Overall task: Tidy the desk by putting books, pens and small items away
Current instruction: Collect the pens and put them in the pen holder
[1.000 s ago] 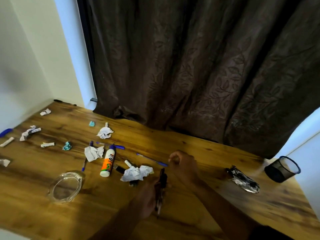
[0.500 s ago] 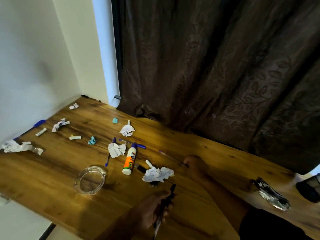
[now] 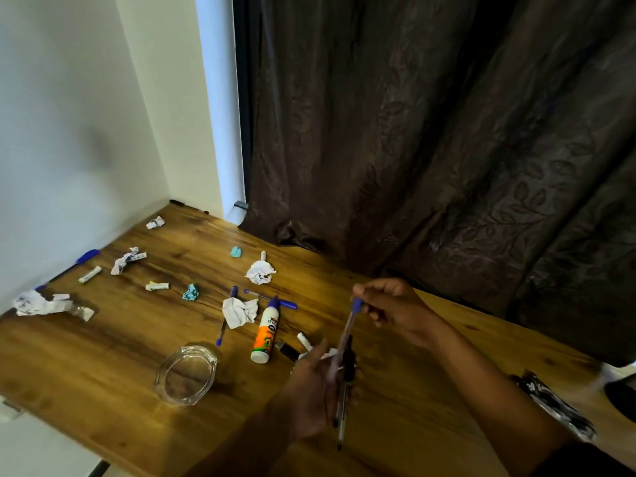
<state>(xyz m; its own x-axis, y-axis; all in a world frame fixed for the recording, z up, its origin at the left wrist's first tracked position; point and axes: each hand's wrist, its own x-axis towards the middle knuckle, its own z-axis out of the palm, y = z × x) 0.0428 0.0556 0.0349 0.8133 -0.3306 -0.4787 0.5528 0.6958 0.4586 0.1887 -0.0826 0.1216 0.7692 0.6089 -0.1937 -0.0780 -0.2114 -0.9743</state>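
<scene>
My left hand (image 3: 315,390) grips a black pen (image 3: 346,383) above the wooden desk (image 3: 103,356), near its front edge. My right hand (image 3: 395,309) pinches the blue cap end of a clear blue pen (image 3: 347,330) and holds it slanting down into my left hand. More blue pens lie on the desk: one (image 3: 225,320) partly under a crumpled paper (image 3: 239,311), one (image 3: 272,299) behind the glue bottle (image 3: 266,333). Another blue pen (image 3: 70,266) lies along the left wall.
Several crumpled paper scraps (image 3: 260,271) and small bits litter the desk's left half. A clear glass dish (image 3: 186,375) sits near the front edge. A crushed foil wrapper (image 3: 554,406) and a dark mesh cup (image 3: 621,397) are at the far right. A dark curtain hangs behind.
My right hand has lifted the blue pen off the desk and brought it to my left hand. The view has swung left, pushing the mesh cup to the frame's edge.
</scene>
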